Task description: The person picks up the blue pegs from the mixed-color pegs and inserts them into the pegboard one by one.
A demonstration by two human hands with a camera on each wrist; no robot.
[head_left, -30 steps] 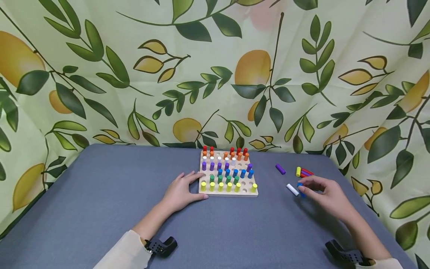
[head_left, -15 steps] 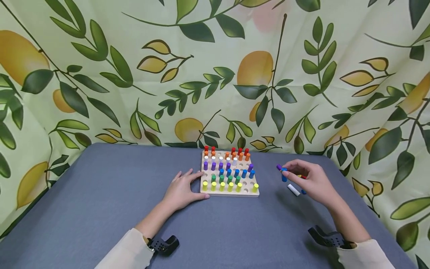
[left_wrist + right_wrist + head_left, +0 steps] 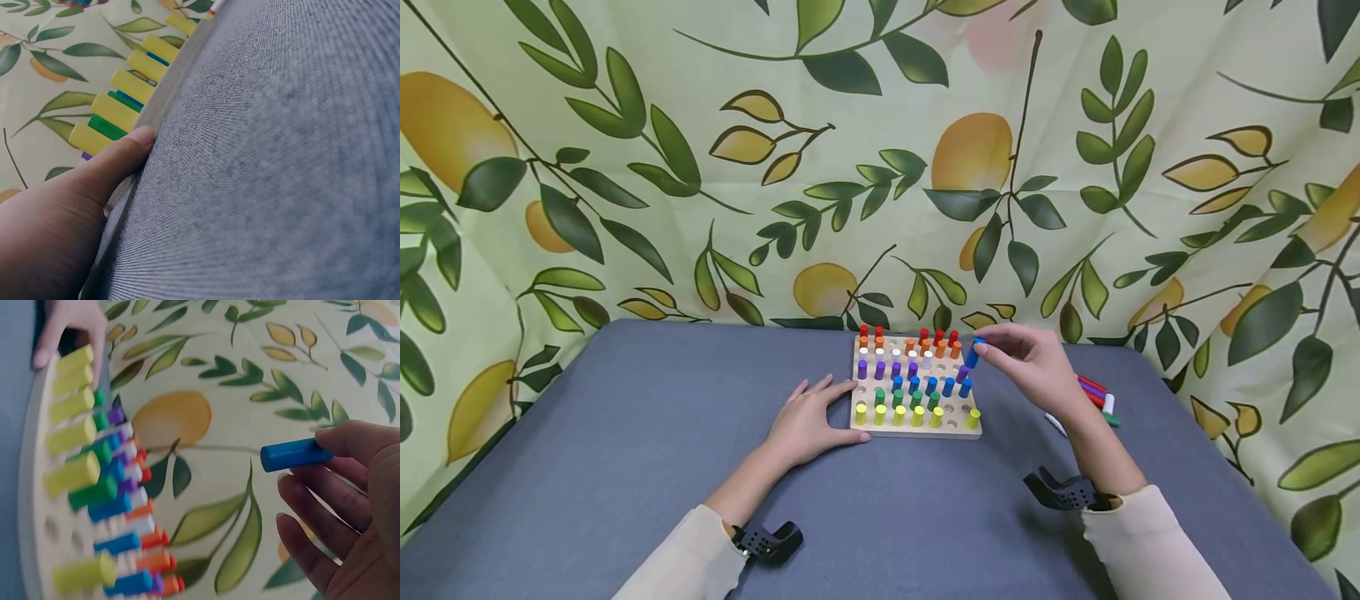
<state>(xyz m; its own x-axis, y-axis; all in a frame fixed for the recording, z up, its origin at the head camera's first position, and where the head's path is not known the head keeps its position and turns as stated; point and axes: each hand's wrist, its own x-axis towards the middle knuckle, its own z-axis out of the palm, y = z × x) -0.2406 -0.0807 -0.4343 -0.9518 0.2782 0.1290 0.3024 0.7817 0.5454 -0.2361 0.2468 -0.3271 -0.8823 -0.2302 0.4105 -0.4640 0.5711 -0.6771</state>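
A wooden pegboard point(image 3: 913, 432) with rows of coloured pegs stands at the middle of the table. My left hand point(image 3: 805, 427) holds its near left corner, thumb against the front edge and index finger at the left side; the left wrist view shows the thumb point(image 3: 128, 156) beside the yellow pegs point(image 3: 115, 111). Over the board's right edge, my right hand point(image 3: 1033, 362) pinches a blue peg point(image 3: 290, 455) near one end between thumb and fingertips. In the head view that peg is tilted and overlaps the area by the purple peg point(image 3: 962, 374).
Loose pegs lie on the table right of the board, partly behind the right forearm: a red peg point(image 3: 1092, 384), a green peg point(image 3: 1112, 421) and a white peg point(image 3: 1057, 424) among them. A leaf-patterned cloth point(image 3: 865, 167) rises behind the table.
My right hand has lifted the blue peg from among the loose pegs and carried it left to the board's right edge. My left hand stays on the board's corner.
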